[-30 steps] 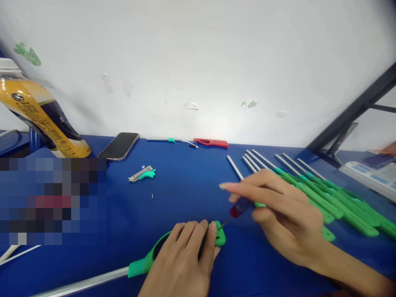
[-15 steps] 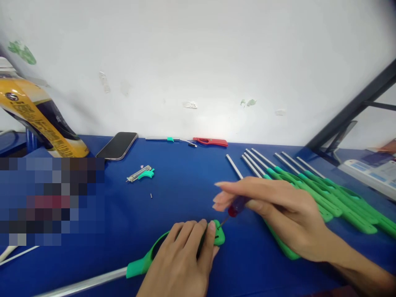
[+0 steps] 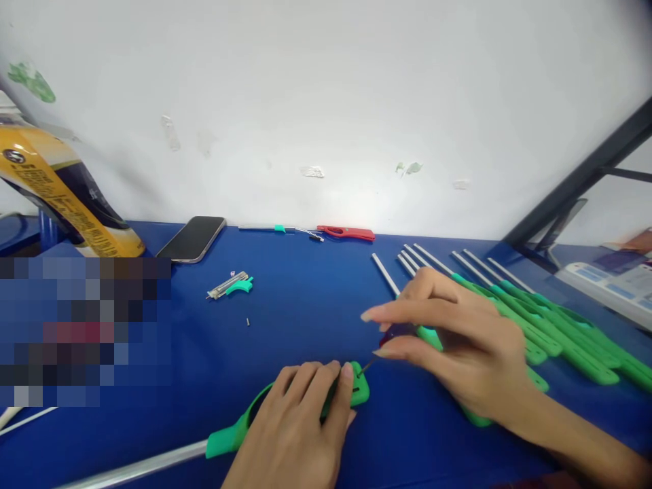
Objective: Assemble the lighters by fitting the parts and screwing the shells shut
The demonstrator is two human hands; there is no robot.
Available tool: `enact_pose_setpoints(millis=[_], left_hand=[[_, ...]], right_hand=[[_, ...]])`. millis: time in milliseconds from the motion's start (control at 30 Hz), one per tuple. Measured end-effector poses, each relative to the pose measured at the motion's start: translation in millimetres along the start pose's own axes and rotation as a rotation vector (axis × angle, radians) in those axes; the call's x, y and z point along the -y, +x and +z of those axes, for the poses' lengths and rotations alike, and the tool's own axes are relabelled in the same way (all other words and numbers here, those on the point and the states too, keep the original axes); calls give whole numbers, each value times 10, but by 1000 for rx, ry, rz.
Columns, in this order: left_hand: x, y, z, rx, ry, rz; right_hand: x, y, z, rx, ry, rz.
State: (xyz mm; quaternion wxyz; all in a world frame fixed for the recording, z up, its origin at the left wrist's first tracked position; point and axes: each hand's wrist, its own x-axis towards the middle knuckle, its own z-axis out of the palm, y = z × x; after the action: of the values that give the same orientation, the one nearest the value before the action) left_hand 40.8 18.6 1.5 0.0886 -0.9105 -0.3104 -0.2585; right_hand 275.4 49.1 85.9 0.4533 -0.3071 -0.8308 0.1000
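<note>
the green lighter (image 3: 224, 440) lies on the blue surface (image 3: 305, 312), pinned under the left hand (image 3: 293, 424), whose fingers press down around its handle. the right hand (image 3: 473, 343) has its fingers closed on a screwdriver (image 3: 400, 331), its tip at the handle's end. beyond lie a screw (image 3: 248, 322) and a phone (image 3: 192, 239).

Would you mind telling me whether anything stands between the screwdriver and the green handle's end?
Nothing visible does: the screwdriver in the right hand reaches the green handle, with the left hand beside its path.
</note>
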Motion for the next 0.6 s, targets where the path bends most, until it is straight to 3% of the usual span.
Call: enact_pose_setpoints(millis=[67, 200, 267, 400, 500, 600], left_hand=[[10, -14, 3, 0, -6, -2], [19, -30, 17, -12, 2, 10], [20, -20, 20, -13, 9, 11], [16, 10, 7, -7, 16, -2], [1, 18, -5, -36, 9, -6], [-14, 16, -5, -56, 6, -7]], right_hand=[[8, -5, 2, -13, -49, -30], [29, 7, -12, 202, 160, 45], [22, 10, 16, 164, 207, 40], [5, -25, 97, -49, 34, -105], [18, -45, 85, 2, -39, -121], [23, -24, 42, 123, 69, 27]])
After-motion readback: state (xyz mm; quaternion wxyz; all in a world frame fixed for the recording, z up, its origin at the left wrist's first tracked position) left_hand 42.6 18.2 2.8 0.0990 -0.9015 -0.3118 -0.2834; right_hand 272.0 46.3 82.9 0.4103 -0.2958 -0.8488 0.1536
